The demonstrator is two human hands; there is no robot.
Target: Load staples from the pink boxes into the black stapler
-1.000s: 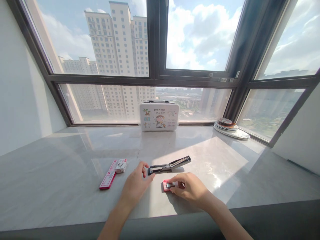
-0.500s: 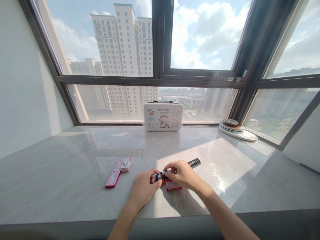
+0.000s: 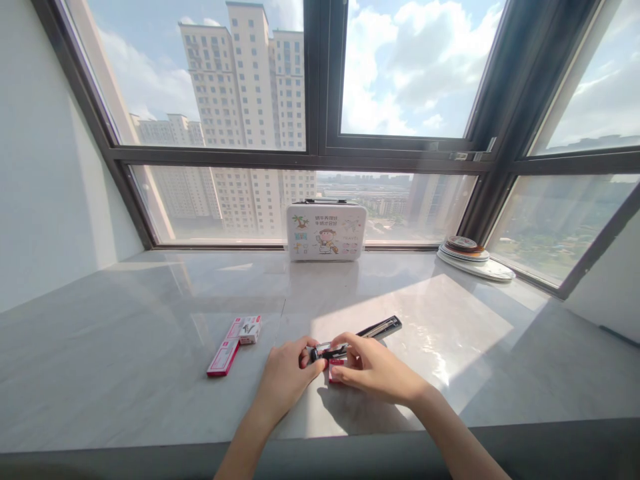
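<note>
Both hands meet near the front edge of the window ledge (image 3: pixel 125 373), around the middle of its length, over a black stapler (image 3: pixel 384 327) that is opened out and slants with one end towards the left hand and the other towards the far right corner. The left hand (image 3: pixel 287 373) holds the stapler's left end in a narrow grip, its thumb on the near side and its fingers curled at the far side, so part of that end is hidden. The right hand (image 3: pixel 375 370) comes in from the front edge with curved fingers; its index finger reaches to the middle of the stapler, while the thumb sits lower, a moderate gap away, in front of a small red box (image 3: pixel 337 363). Whether the right fingers pinch anything cannot be told, nor whether the thumb touches the box, since the hand covers most of it. That box lies on the ledge just on the front-edge side of the stapler. Off towards the left end of the ledge, well apart from the hands, a long red-and-white box (image 3: pixel 223 357) lies flat, with a small white box (image 3: pixel 251 329) close by the right side of its far end. A white case (image 3: pixel 326 232) with printed pictures stands upright at the back edge, by the window, and a stack of round flat pieces (image 3: pixel 463 253) lies by the far right corner
</note>
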